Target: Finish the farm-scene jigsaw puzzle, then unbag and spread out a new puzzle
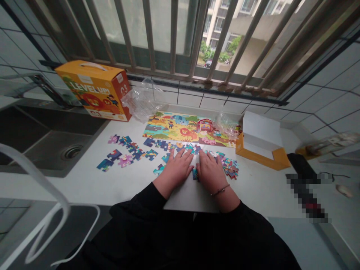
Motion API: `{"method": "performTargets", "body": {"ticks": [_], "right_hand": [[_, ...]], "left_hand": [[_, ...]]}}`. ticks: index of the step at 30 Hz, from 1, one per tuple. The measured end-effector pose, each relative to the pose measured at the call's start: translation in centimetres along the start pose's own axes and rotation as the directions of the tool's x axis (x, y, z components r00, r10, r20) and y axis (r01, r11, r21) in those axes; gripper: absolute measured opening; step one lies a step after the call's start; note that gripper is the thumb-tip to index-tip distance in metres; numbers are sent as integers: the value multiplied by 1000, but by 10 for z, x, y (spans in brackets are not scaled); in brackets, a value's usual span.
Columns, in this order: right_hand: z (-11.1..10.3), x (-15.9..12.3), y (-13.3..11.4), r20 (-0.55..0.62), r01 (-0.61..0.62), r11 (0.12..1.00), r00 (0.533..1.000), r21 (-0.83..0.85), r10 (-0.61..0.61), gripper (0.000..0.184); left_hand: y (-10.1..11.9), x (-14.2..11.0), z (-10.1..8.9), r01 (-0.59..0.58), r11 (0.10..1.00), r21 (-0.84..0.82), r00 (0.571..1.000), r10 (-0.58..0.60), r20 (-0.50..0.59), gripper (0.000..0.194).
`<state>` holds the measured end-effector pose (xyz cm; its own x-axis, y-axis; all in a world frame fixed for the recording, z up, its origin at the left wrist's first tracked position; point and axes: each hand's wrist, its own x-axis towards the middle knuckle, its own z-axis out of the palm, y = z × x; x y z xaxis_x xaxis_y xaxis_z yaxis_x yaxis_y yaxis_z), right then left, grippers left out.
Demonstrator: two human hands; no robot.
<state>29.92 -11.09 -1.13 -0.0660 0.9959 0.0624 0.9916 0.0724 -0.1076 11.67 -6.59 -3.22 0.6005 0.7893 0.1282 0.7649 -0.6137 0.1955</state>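
Observation:
My left hand lies palm down on the white counter, its fingers stretched forward over colourful jigsaw pieces. Beside it, my right hand, with a bracelet on the wrist, also rests flat with fingers extended. Both hands press or touch the pieces, and my palms and fingers hide part of them. Joined and loose jigsaw pieces spread to the left of my left hand. More pieces lie just right of my right hand. Behind the hands is a bright animal puzzle picture, with a farm picture adjoining it.
An orange puzzle box stands at the back left beside crumpled clear plastic. An open white-and-orange box sits at right. The sink is at far left, with a white curved tube in front. A barred window runs behind.

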Motion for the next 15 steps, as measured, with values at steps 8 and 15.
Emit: {"method": "performTargets", "body": {"ticks": [8, 15], "right_hand": [[3, -21, 13, -83, -50, 997, 995, -50, 46, 56], [1, -27, 65, -68, -166, 979, 985, -120, 158, 54]], "left_hand": [[7, 0, -7, 53, 998, 33, 998, -52, -40, 53], [49, -16, 0, -344, 934, -92, 935, 350, 52, 64]]}}
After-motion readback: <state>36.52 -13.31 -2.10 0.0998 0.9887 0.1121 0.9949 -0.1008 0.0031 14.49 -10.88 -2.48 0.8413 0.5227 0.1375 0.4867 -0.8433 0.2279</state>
